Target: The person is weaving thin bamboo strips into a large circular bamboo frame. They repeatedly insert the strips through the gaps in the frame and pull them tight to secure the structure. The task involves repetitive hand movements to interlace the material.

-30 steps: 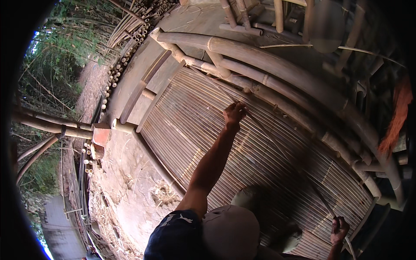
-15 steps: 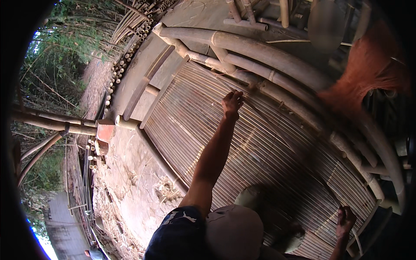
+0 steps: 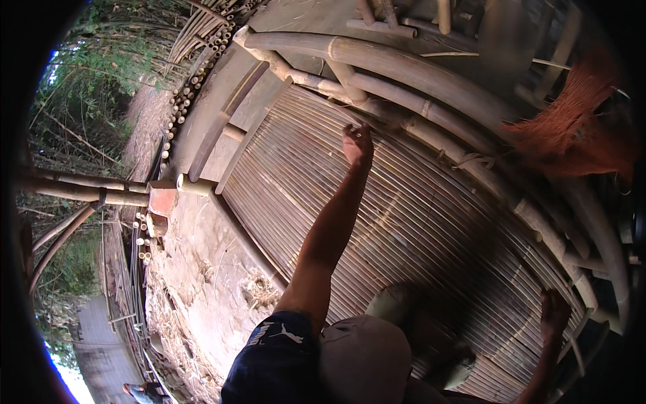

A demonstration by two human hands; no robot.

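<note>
A slatted bamboo bench (image 3: 303, 182) stretches below me, its many thin slats lying side by side. Near its back edge, my left hand (image 3: 359, 145) reaches far forward, with the fingers curled in. Towards the right end is my right hand (image 3: 555, 313), shadowed and closed near the same edge. A long thin bamboo strip (image 3: 471, 200) runs along the back of the slats between the hands. Its pale tail (image 3: 577, 357) sticks out past my right hand. The grip points on the strip are small and partly hidden by my fingers.
Thick bamboo rails (image 3: 417, 67) form the bench's backrest. Reddish fibres (image 3: 572, 128) hang over it at the right. Cut poles (image 3: 182, 101) are stacked at the far left, near a red block (image 3: 162, 200). Straw (image 3: 259, 289) lies on the ground. A distant person (image 3: 145, 392) is at lower left.
The bamboo strip has shifted from lying across the slats to the back edge. My left hand has moved slightly away from me; my right hand has moved forward and right.
</note>
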